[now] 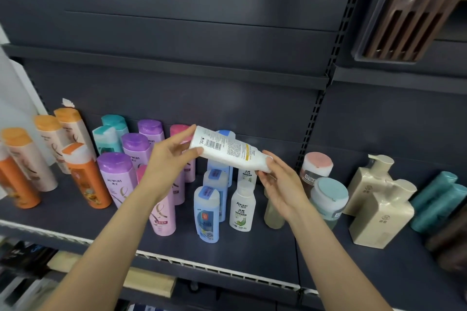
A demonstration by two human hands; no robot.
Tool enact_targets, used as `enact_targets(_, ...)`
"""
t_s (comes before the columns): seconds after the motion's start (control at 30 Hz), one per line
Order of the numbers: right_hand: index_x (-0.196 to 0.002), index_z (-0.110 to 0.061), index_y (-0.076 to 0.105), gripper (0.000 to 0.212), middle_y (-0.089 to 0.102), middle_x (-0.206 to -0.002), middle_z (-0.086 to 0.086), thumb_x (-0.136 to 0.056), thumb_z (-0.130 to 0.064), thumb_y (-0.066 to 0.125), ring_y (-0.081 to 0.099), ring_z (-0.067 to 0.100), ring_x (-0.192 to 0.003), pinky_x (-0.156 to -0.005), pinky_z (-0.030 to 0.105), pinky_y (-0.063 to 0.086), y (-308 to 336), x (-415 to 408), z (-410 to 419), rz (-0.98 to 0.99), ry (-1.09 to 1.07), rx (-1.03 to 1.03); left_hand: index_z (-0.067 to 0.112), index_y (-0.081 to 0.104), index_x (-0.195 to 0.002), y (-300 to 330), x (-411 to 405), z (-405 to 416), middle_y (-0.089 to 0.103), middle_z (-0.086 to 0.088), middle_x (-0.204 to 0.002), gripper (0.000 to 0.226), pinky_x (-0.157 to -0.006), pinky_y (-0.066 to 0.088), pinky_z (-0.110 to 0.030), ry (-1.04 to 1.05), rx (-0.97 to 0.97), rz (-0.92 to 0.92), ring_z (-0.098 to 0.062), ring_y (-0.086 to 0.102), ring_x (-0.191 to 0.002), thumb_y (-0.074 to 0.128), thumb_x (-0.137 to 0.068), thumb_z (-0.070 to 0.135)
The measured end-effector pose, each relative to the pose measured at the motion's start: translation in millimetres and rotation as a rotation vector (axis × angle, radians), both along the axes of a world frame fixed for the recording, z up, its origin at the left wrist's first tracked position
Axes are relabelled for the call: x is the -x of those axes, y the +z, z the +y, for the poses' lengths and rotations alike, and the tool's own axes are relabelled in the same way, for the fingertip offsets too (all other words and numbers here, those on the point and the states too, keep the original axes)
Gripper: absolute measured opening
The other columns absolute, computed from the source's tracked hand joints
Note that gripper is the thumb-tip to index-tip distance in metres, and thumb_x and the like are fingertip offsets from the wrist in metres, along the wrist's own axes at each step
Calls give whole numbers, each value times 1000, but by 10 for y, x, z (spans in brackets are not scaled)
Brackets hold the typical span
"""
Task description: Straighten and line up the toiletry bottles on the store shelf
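Dark store shelf [252, 255], bottle rows, white bottle [228, 150] aloft.

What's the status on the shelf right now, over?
Both hands, left hand and right hand, hold white bottle sideways above shelf. Small white bottle stands below. Nothing blocking.

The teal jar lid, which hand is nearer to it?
Right. The right hand, holding the white bottle's cap end, is just left of the teal jar lid; the left hand holds the bottle's base, farther left.
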State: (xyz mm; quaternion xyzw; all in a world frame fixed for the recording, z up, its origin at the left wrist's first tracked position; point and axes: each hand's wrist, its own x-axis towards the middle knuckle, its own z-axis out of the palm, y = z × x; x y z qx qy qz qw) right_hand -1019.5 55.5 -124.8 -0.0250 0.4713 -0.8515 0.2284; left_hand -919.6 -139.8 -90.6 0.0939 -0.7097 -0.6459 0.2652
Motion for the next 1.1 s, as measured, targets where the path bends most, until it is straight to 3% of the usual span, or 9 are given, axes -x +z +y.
enact_targets(0.13, -129, -7, 52, 39, 61, -124, 8, -91, 3, 53, 58, 14, -111, -92, 20, 49, -18, 44, -3, 156, -7, -41, 9, 60, -122, -135, 142, -42, 68, 5, -104, 36, -89, 50, -19, 89, -146, -53, -1, 63, -90, 62, -87, 8)
enact_targets(0.2, -132, -7, 51, 42, 61, -124, 8, -91, 1, 54, 57, 16, -115, -99, 27, 46, -1, 70, 3, 239, -44, -104, 2, 61, -116, -169, 207, -47, 69, -1, -95, 28, -85, 54, -22, 79, -256, -90, -8, 67, -82, 58, -90, 10)
enact_targets(0.3, -121, -9, 56, 32, 64, -113, 6, -89, -9, 61, 60, 17, -108, -96, 31, 49, 50, 123, 25, 345, -108, -240, 3, 63, -106, -202, 272, -30, 71, -8, -89, 25, -80, 57, -26, 37, -297, -230, -17, 70, -83, 58, -91, 22)
enact_targets(0.4, -110, -7, 55, 25, 66, -110, 10, -87, -13, 64, 63, 18, -107, -93, 34, 52, 111, 156, 40, 406, -137, -252, 6, 64, -91, -248, 356, -8, 73, -9, -80, 26, -68, 58, -23, 24, -300, -325, -16, 72, -72, 57, -91, 31)
enact_targets(0.63, -103, -16, 59, 20, 68, -100, 4, -85, -16, 68, 66, 16, -93, -77, 38, 58, 287, 309, -67, 540, -299, -400, -4, 63, -95, -349, 666, 22, 69, -18, -84, 28, -56, 57, -20, 3, -287, -424, -17, 70, -56, 60, -91, 24)
enact_targets(0.8, -100, -19, 59, 19, 65, -92, -4, -83, -18, 69, 63, 15, -85, -76, 41, 57, 315, 469, -89, 667, -363, -567, -1, 66, -100, -475, 849, -53, 68, -13, -90, 19, -63, 55, -19, 41, -6, -386, -14, 64, -63, 64, -88, 13)
enact_targets(0.9, -99, -19, 58, 20, 63, -87, -8, -83, -20, 70, 57, 8, -75, -71, 29, 52, 238, 548, -108, 761, -364, -679, 4, 67, -105, -573, 870, -147, 68, -10, -97, 20, -79, 52, -29, 39, 263, -354, -16, 62, -80, 63, -88, 13)
enact_targets(1.0, -100, -19, 57, 22, 62, -85, -8, -83, -24, 70, 53, 4, -71, -61, 11, 42, 125, 621, -149, 834, -331, -816, 12, 66, -112, -652, 867, -232, 65, -5, -109, 24, -83, 45, -24, 33, 593, -324, -16, 58, -90, 62, -89, 16)
enact_targets(1.1, -98, -18, 56, 22, 59, -81, -8, -83, -25, 71, 51, 2, -69, -58, 10, 40, -19, 712, -222, 855, -246, -938, 10, 61, -122, -705, 907, -291, 56, -4, -129, 34, -93, 32, -16, -47, 775, -336, -18, 53, -114, 62, -89, 16)
